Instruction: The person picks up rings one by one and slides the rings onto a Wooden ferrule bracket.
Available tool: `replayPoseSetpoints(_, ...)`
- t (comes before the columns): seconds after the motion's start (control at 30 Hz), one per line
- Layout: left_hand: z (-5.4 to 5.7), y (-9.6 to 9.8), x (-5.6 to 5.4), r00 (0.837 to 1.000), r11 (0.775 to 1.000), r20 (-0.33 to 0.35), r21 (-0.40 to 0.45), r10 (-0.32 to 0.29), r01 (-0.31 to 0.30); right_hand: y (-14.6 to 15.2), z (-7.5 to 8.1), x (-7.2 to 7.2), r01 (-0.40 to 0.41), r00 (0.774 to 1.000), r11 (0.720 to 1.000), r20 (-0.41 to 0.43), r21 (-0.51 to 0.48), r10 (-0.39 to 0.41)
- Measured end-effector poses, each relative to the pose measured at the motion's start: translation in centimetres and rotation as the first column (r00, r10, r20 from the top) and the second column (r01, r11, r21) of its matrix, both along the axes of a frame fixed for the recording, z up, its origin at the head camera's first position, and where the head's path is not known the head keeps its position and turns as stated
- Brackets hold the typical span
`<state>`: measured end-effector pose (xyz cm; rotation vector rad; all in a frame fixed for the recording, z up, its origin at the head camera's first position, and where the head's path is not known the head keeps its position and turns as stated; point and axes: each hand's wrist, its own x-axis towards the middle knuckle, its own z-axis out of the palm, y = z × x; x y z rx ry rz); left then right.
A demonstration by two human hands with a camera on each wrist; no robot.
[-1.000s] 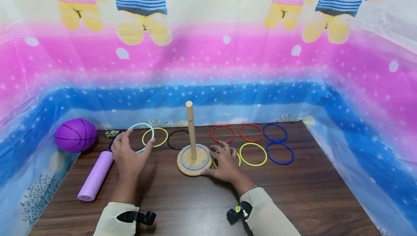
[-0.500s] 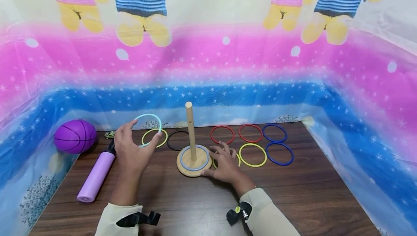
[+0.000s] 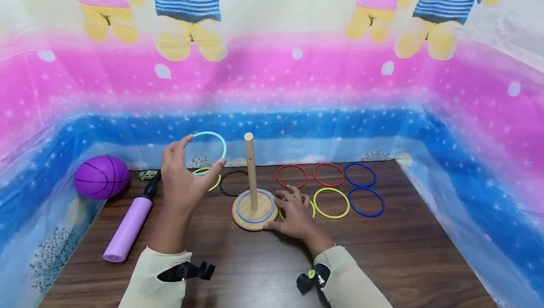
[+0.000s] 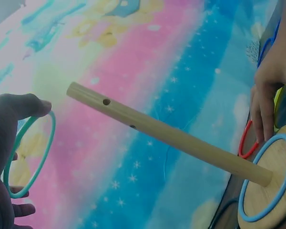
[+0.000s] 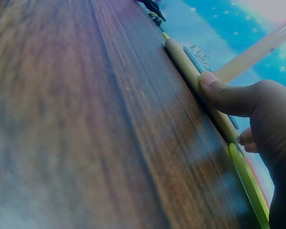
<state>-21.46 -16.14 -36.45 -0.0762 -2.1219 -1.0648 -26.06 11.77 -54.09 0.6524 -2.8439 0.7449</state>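
My left hand (image 3: 182,183) pinches a turquoise ring (image 3: 225,146) between thumb and fingers, holding it up left of a wooden peg (image 3: 251,171). In the left wrist view the ring (image 4: 51,136) stands tilted near the level of the peg's top. The peg rises from a round wooden base (image 3: 244,225), where a light blue ring (image 3: 238,209) lies around its foot. My right hand (image 3: 295,216) grips the base's right edge; in the right wrist view its thumb (image 5: 229,97) presses on the base's side (image 5: 183,62). A yellow ring (image 3: 313,211) is partly hidden under that hand.
Right of the stand lie red rings (image 3: 291,165), another yellow ring (image 3: 331,217) and blue rings (image 3: 365,215). Behind it are a black ring (image 3: 225,193) and a yellow ring (image 3: 218,183). A purple ball (image 3: 101,177), a toy car (image 3: 148,175) and a lilac pump (image 3: 128,230) are at left.
My left hand has risen and moved right, carrying the turquoise ring from low over the table toward the peg. The right hand keeps its place at the base.
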Motion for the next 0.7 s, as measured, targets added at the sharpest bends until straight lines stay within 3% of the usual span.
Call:
replayPoseSetpoints(0.47, 3.3, 2.3, -1.2, 0.990, 0.988, 0.041, -0.064, -0.135, 0.137, -0.2, 0.2, 0.1, 0.004, 1.000, 1.000, 0.016, -0.013, -0.003)
replayPoseSetpoints(0.7, 3.7, 4.2, -2.1, 0.984, 0.980, 0.047, -0.095, -0.171, 0.175, -0.2, 0.2, 0.1, 0.001, 1.000, 1.000, 0.008, -0.006, -0.001)
